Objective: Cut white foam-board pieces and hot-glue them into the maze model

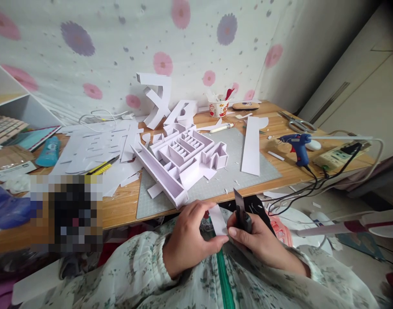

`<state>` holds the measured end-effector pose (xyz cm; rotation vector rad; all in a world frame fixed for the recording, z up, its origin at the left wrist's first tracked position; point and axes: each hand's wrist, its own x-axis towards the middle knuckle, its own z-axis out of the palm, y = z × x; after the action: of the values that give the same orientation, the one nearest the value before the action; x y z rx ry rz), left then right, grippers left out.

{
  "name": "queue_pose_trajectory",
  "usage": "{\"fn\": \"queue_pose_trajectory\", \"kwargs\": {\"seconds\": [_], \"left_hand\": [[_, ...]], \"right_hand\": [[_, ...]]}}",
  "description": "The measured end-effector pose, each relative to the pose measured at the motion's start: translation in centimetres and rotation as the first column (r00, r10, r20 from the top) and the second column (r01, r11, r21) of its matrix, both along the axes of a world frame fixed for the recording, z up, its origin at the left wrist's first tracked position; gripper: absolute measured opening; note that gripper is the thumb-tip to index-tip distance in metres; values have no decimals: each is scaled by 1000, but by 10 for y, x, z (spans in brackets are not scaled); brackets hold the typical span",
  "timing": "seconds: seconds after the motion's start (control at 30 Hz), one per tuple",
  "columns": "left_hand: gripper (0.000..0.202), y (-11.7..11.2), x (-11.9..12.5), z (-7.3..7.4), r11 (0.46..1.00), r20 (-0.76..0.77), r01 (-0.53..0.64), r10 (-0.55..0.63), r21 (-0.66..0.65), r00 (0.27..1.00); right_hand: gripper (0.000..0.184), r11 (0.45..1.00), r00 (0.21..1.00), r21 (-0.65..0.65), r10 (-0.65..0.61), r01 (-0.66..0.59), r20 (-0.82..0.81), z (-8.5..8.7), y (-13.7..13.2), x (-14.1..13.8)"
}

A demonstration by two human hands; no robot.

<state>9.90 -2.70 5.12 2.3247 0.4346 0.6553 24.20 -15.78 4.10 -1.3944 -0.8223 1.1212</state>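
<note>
Between the thumb and fingers of my left hand point(194, 236) is a small white rectangular piece of board point(218, 219), held over my lap at the table's front edge. My right hand point(257, 240) grips a black utility knife point(243, 212), its blade pointing up and away from me. The right fingertips are close to the board piece's right edge; whether they touch it I cannot tell. Just beyond my hands, a white built-up board structure point(183, 156) with walled compartments rests on a grey cutting mat point(235, 184).
A blue glue gun point(298, 148) stands at the right, near a power strip point(342, 154) with trailing cords. Scissors point(296, 122) lie behind it. On the left are cut white sheets point(89, 146), a yellow cutter point(102, 166) and a blue bottle point(49, 151). A decorated tub point(218, 108) stands at the back.
</note>
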Motion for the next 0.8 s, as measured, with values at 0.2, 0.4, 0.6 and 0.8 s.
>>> {"fn": "queue_pose_trajectory", "kwargs": {"seconds": [0.2,0.4,0.6,0.8], "left_hand": [[53,0,-1,0,999,8,36,-36,-21,999],[53,2,-2,1,992,12,96,-95,-85,995],[57,2,-2,0,965,38,205,-202,-165,979],[61,2,-3,-1,943,42,269,-266,-193,963]], "right_hand": [[49,998,999,31,46,-45,-7,3,2,0],[48,991,997,108,77,-76,-3,5,4,0],[52,991,995,108,85,-79,-55,3,4,1],[56,999,998,37,-12,14,-58,-7,2,2]]}}
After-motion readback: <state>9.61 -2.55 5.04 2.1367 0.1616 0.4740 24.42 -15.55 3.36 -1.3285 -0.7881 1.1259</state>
